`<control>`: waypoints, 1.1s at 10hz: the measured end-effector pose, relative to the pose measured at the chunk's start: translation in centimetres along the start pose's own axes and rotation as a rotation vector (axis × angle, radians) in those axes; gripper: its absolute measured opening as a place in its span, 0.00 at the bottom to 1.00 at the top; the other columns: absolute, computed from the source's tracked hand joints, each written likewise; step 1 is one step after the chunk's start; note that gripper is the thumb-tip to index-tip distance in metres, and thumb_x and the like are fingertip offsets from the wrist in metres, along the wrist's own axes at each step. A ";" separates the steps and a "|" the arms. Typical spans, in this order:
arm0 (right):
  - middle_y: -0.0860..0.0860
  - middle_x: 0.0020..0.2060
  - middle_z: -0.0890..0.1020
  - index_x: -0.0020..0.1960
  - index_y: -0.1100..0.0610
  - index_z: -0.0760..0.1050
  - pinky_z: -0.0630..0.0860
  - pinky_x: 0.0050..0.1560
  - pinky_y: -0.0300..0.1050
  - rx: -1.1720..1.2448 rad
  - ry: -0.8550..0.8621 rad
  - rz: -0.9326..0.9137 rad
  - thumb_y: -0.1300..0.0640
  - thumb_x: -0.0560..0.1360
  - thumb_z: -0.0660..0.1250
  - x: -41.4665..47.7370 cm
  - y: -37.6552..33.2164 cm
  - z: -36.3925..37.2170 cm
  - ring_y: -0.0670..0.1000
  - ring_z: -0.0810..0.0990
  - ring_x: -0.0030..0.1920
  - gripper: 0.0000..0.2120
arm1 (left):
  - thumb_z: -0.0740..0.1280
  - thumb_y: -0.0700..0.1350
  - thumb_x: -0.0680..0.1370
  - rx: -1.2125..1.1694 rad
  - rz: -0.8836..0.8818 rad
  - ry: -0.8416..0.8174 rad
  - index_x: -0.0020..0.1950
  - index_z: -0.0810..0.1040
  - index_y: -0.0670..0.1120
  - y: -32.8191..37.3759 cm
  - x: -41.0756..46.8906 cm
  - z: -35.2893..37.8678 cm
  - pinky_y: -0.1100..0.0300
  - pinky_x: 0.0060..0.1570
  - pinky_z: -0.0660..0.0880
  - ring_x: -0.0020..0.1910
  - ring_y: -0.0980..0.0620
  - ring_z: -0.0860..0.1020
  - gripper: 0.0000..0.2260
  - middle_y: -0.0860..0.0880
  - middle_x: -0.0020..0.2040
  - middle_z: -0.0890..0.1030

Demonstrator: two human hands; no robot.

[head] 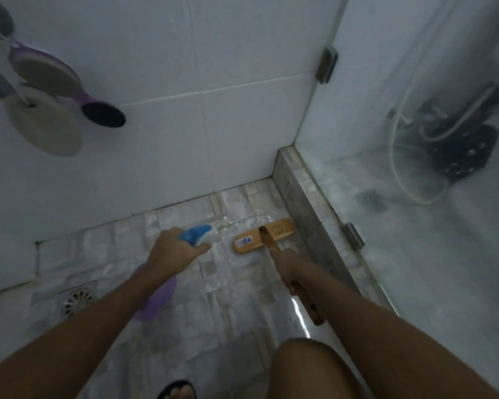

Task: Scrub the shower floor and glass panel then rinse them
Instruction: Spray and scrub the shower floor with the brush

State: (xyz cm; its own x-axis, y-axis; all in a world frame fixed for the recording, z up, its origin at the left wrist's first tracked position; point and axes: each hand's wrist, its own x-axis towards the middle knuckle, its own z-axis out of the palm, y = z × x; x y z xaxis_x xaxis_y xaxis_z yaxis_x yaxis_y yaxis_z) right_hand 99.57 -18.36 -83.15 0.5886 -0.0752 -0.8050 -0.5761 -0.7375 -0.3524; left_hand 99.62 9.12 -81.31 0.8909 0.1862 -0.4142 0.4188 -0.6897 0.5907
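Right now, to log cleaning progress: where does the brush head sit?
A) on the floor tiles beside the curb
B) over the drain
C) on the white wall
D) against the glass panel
A: the brush head rests on the floor tiles next to the curb, held by the right hand.

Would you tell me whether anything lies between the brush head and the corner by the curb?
Nothing visible does: only wet floor tiles separate the brush head from that corner beside the curb.
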 end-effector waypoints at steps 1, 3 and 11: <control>0.61 0.36 0.77 0.51 0.63 0.71 0.74 0.23 0.45 0.021 0.000 0.050 0.41 0.85 0.52 -0.2 2.6 0.6 0.57 0.77 0.27 0.25 | 0.81 0.59 0.65 -0.184 -0.072 0.051 0.39 0.83 0.41 -0.4 0.8 1.5 0.50 0.37 0.80 0.30 0.47 0.80 0.22 0.43 0.35 0.84; 0.55 0.31 0.71 0.46 0.56 0.71 0.69 0.25 0.39 0.108 -0.013 0.130 0.35 0.83 0.49 -3.4 8.4 1.8 0.52 0.69 0.26 0.27 | 0.79 0.53 0.70 -0.258 -0.007 0.137 0.32 0.74 0.44 -0.2 -0.5 2.8 0.64 0.26 0.69 0.26 0.51 0.73 0.19 0.47 0.28 0.76; 0.55 0.34 0.75 0.54 0.55 0.67 0.77 0.36 0.50 -0.192 0.090 0.019 0.43 0.85 0.50 0.2 0.7 0.1 0.54 0.75 0.31 0.17 | 0.79 0.51 0.71 -0.364 -0.004 0.203 0.32 0.76 0.46 -1.7 2.1 0.5 0.63 0.29 0.70 0.22 0.58 0.74 0.16 0.49 0.28 0.76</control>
State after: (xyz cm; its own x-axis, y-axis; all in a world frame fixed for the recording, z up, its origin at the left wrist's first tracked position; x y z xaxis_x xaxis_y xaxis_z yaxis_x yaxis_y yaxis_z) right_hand 99.25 -18.78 -83.60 0.6317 -0.1441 -0.7617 -0.4746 -0.8488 -0.2330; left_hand 100.66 10.34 -83.58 0.8903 0.3480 -0.2936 0.4248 -0.4030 0.8106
